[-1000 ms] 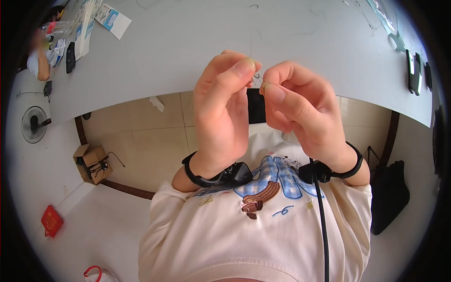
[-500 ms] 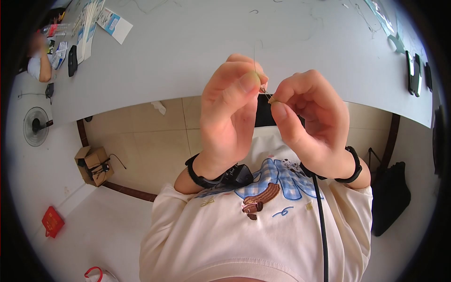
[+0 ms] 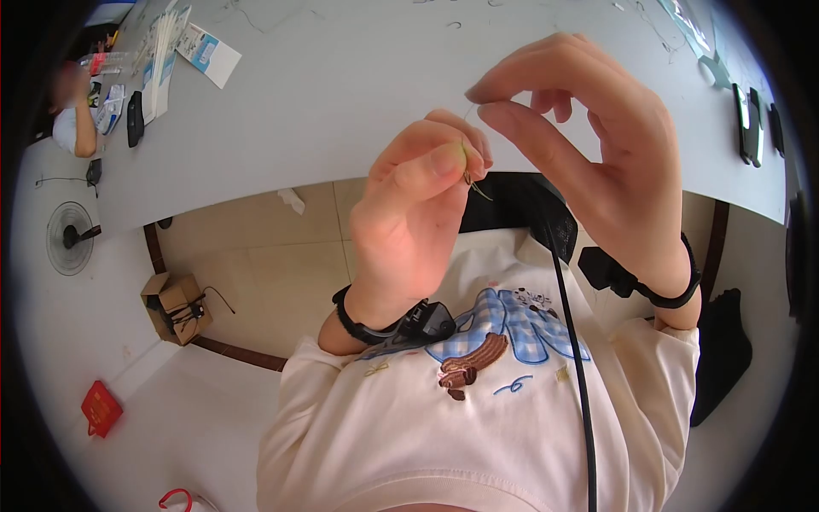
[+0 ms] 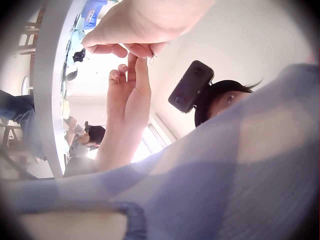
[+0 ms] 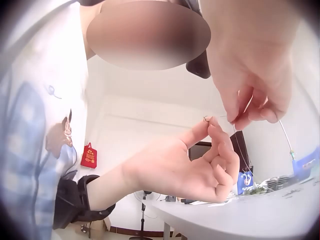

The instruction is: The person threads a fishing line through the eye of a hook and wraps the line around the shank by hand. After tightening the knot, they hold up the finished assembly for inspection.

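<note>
In the head view my left hand (image 3: 418,188) pinches a small fishing hook (image 3: 468,178) between thumb and forefinger, its shank mostly hidden by the fingertips. A short thread end sticks out below them. My right hand (image 3: 597,128) is higher and to the right, thumb and forefinger tips together on a thin, pale line (image 3: 469,111). From the right wrist view, the hook (image 5: 205,119) shows at the left fingertips. Fine line (image 5: 240,145) trails below the right fingers there.
Loose hooks (image 3: 454,25) and thin strands lie on the grey table (image 3: 299,111). Cards (image 3: 209,55) and a black object (image 3: 135,119) are at the left, dark flat objects (image 3: 751,128) at the right. Another person (image 3: 75,115) sits at the far left.
My right hand has moved up and away to the right from the left hand, drawing the line. The left hand stays near its place, still pinching the hook.
</note>
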`<state>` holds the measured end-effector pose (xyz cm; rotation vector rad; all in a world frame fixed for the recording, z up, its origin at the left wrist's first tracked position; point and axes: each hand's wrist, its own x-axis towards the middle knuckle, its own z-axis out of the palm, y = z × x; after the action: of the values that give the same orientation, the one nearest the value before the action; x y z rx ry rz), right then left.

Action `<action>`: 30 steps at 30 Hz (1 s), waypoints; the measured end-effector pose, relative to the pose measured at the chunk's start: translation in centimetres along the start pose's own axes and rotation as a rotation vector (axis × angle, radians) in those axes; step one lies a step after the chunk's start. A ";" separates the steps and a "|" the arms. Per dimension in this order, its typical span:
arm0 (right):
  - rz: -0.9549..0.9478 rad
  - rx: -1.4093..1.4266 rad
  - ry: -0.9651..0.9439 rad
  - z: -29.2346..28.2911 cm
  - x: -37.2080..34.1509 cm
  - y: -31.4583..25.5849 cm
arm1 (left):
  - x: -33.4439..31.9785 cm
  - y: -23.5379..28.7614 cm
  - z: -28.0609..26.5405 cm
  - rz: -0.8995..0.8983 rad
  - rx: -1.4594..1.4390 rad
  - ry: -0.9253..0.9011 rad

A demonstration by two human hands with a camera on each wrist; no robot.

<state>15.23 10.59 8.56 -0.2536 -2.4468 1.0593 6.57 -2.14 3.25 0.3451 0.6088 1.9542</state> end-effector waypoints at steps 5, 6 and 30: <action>-0.037 0.035 0.033 -0.2 0.3 -0.8 | -0.1 0.2 -0.2 -0.062 -0.059 -0.025; -0.040 0.024 0.046 -0.2 0.3 -0.7 | -0.1 0.2 -0.2 -0.085 -0.078 -0.028; -0.316 0.049 0.154 -0.3 1.4 -0.5 | -0.2 -0.2 -0.3 -0.232 -0.346 -0.086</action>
<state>14.15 10.94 9.57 0.0656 -2.2273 0.9228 6.68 -2.37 2.85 0.1336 0.2353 1.7695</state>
